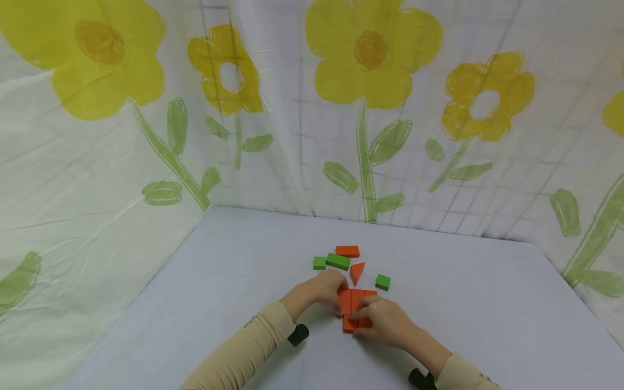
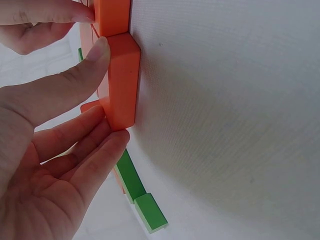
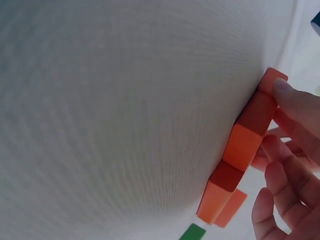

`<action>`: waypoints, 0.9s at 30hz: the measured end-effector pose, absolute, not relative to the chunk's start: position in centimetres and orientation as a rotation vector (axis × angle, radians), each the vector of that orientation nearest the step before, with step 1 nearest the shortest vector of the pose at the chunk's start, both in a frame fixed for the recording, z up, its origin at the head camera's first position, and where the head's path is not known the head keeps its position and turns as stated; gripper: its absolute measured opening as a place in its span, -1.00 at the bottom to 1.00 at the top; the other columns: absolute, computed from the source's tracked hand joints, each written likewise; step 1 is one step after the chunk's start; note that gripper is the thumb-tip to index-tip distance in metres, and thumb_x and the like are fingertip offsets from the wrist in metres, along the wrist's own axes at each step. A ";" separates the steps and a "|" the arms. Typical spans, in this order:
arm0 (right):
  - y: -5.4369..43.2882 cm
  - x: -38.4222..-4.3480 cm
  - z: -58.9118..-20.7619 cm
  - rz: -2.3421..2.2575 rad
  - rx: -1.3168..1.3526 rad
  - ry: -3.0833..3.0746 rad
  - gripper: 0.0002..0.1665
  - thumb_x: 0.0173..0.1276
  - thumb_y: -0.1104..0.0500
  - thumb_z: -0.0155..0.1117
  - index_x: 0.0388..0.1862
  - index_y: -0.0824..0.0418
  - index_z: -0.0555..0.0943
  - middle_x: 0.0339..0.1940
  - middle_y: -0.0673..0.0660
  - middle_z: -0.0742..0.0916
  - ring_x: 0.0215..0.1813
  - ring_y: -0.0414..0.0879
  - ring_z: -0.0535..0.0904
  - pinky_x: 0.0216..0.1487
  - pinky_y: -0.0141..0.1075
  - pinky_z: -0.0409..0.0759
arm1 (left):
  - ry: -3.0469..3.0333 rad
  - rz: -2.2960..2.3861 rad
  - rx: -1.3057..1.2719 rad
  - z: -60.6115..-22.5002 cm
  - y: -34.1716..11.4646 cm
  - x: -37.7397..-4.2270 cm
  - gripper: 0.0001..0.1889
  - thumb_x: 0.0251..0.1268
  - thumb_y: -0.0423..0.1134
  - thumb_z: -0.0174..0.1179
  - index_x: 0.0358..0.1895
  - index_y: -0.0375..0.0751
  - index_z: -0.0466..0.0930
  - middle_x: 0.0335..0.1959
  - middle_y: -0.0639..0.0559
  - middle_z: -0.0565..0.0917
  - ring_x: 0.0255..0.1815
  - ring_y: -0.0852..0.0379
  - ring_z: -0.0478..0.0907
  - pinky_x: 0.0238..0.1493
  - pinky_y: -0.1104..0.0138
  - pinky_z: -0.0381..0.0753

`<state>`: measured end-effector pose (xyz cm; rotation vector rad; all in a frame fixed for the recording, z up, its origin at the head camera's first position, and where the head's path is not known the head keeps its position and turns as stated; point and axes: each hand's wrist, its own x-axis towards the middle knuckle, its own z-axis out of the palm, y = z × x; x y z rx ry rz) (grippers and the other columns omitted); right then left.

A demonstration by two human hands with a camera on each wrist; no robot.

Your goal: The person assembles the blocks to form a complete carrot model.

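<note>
Several orange blocks lie fitted together flat on the table in the head view. At their left side, my left hand [image 1: 327, 288] pinches an orange block [image 1: 344, 301] with slanted corners, the thumb on its near end and the fingers at its far end. The left wrist view shows this orange block [image 2: 124, 80] up close, against another orange block [image 2: 113, 17]. My right hand [image 1: 388, 320] bends over the near row, pinching an orange rectangular block [image 1: 348, 325] between thumb and index finger. In the right wrist view, its thumb [image 3: 295, 102] presses the row's side while other fingers curl above.
Beyond the joined blocks lie an orange triangular block [image 1: 357, 273], a long green block [image 1: 338, 261], a small green block [image 1: 319, 263] and an orange bar [image 1: 348, 251]. Another green block [image 1: 382, 281] sits to the right. A flowered curtain [image 1: 283, 135] hangs behind the table [image 1: 244, 249].
</note>
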<state>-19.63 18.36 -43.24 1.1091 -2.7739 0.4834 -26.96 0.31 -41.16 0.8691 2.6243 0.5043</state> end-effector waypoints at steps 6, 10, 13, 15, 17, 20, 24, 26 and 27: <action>18.3 -20.1 -42.7 0.524 1.092 -2.812 -0.70 0.06 0.07 0.56 -0.23 0.17 0.78 -0.33 -0.06 0.66 -0.31 -0.27 0.47 -0.26 -0.38 0.55 | 2.621 0.514 0.867 -41.0 0.2 -27.1 -0.57 -0.08 -0.29 0.54 -0.07 -0.27 0.65 -0.27 0.09 0.58 -0.25 0.22 0.37 -0.12 0.41 0.44; 18.7 -21.5 -41.6 0.623 0.966 -2.841 -0.78 0.16 0.13 0.49 -0.24 0.20 0.75 -0.32 -0.02 0.69 -0.27 -0.14 0.54 -0.27 -0.32 0.56 | 2.629 0.492 0.891 -41.1 0.1 -27.2 -0.56 -0.09 -0.27 0.55 -0.07 -0.28 0.65 -0.26 0.08 0.60 -0.25 0.22 0.39 -0.11 0.41 0.45; 18.7 -23.5 -40.7 0.676 0.812 -2.833 -0.82 0.21 0.21 0.43 -0.22 0.24 0.74 -0.32 0.02 0.69 -0.28 -0.05 0.56 -0.30 -0.30 0.54 | 2.630 0.484 0.891 -41.1 0.1 -27.2 -0.55 -0.08 -0.26 0.55 -0.06 -0.28 0.65 -0.25 0.07 0.60 -0.24 0.21 0.40 -0.09 0.40 0.46; 18.7 -25.2 -40.3 0.654 0.734 -2.821 -0.82 0.23 0.26 0.40 -0.18 0.27 0.73 -0.29 0.06 0.71 -0.25 0.01 0.58 -0.28 -0.25 0.56 | 2.633 0.476 0.887 -41.2 0.1 -27.3 -0.54 -0.08 -0.26 0.55 -0.05 -0.28 0.65 -0.25 0.07 0.60 -0.23 0.21 0.41 -0.07 0.39 0.47; 18.6 -27.0 -40.2 0.606 0.679 -2.814 -0.79 0.25 0.27 0.38 -0.14 0.30 0.72 -0.24 0.13 0.72 -0.23 0.05 0.59 -0.26 -0.20 0.57 | 2.636 0.470 0.878 -41.2 0.0 -27.3 -0.54 -0.07 -0.25 0.55 -0.05 -0.27 0.65 -0.24 0.08 0.60 -0.22 0.20 0.40 -0.06 0.38 0.47; 18.6 -29.4 -40.3 0.553 0.606 -2.843 -0.74 0.27 0.31 0.34 -0.06 0.34 0.70 -0.12 0.23 0.72 -0.15 0.11 0.62 -0.18 -0.10 0.60 | 2.635 0.464 0.878 -41.2 0.1 -27.3 -0.55 -0.07 -0.26 0.54 -0.04 -0.27 0.65 -0.25 0.08 0.60 -0.23 0.20 0.39 -0.06 0.38 0.47; 18.5 -31.4 -41.0 0.512 0.507 -2.949 -0.68 0.30 0.35 0.29 0.04 0.37 0.65 0.00 0.31 0.69 0.03 0.19 0.60 -0.02 0.00 0.58 | 2.630 0.461 0.885 -41.1 0.3 -27.2 -0.56 -0.07 -0.26 0.54 -0.06 -0.27 0.66 -0.27 0.08 0.60 -0.26 0.22 0.39 -0.09 0.41 0.46; 18.4 -32.0 -41.4 0.493 0.482 -3.000 -0.65 0.31 0.35 0.26 0.08 0.38 0.62 0.04 0.33 0.67 0.10 0.22 0.56 0.03 0.02 0.55 | 2.624 0.473 0.878 -41.1 0.5 -27.1 -0.57 -0.08 -0.27 0.54 -0.07 -0.27 0.66 -0.28 0.09 0.59 -0.27 0.22 0.39 -0.12 0.41 0.47; 18.3 -32.3 -41.6 0.493 0.478 -3.022 -0.63 0.31 0.36 0.26 0.11 0.39 0.61 0.06 0.33 0.67 0.13 0.23 0.54 0.06 0.03 0.53 | 2.621 0.477 0.874 -41.1 0.5 -27.0 -0.57 -0.08 -0.28 0.54 -0.07 -0.27 0.66 -0.28 0.09 0.59 -0.28 0.22 0.38 -0.13 0.42 0.46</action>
